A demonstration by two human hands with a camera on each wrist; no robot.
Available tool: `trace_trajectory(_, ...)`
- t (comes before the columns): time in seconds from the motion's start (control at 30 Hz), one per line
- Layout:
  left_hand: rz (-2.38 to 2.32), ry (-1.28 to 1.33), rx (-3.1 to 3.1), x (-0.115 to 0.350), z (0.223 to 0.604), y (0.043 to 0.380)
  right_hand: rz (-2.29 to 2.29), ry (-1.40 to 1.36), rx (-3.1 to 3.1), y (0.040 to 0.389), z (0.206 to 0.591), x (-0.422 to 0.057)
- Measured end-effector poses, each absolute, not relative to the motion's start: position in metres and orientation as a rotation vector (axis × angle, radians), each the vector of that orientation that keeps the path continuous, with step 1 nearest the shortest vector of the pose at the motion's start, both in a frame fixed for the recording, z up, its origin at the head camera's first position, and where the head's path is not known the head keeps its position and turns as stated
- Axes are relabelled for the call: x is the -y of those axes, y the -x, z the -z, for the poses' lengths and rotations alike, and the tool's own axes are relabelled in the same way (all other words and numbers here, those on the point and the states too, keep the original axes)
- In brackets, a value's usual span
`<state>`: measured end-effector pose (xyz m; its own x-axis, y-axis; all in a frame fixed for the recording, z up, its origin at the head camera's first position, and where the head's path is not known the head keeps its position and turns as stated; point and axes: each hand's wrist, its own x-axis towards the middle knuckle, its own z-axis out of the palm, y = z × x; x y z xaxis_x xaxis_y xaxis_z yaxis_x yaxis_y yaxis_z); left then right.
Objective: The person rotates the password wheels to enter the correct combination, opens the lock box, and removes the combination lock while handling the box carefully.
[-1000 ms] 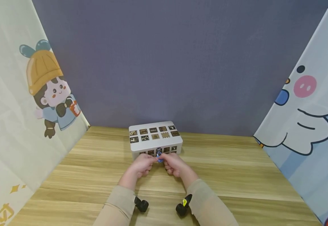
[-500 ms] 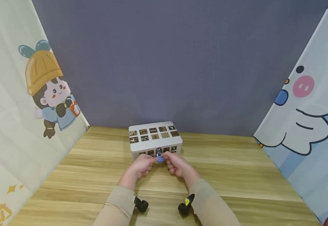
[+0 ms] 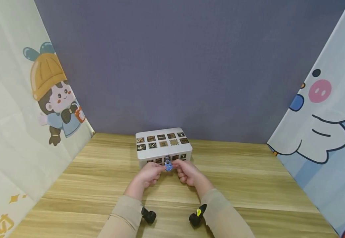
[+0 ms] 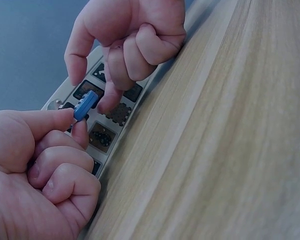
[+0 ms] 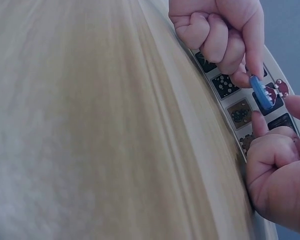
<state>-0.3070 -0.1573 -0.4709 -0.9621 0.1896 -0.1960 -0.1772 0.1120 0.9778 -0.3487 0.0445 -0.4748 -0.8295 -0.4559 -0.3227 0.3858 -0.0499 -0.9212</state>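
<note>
A small blue padlock (image 3: 168,166) with number dials (image 5: 264,94) hangs by its shackle from the metal clasp (image 5: 281,88) on the front of a white box (image 3: 157,152). The box has dark and brown stamp-like pictures on its lid and front. My left hand (image 3: 150,173) pinches the padlock's left edge between thumb and forefinger, its other fingers curled. Just right of the padlock is my right hand (image 3: 189,172). In the left wrist view its thumb and forefinger stand apart near the padlock (image 4: 85,105), without visible contact; its remaining fingers are folded.
The box stands on a wood-grain table (image 3: 235,185), close to a grey-blue back panel (image 3: 190,66). Printed cartoon curtains (image 3: 324,125) border the table at left and right. Small black devices (image 3: 149,215) are strapped at both wrists.
My right hand has come off the padlock and shifted slightly right, uncovering more of it. The left hand keeps its pinch in the same place. The box has not moved.
</note>
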Motion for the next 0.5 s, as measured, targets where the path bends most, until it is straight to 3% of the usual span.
trace_trajectory(0.5,-1.927,-0.013,-2.11,0.1573,0.468,0.3058,1.935,0.096,-1.702,0.3473,0.4758,-0.0405)
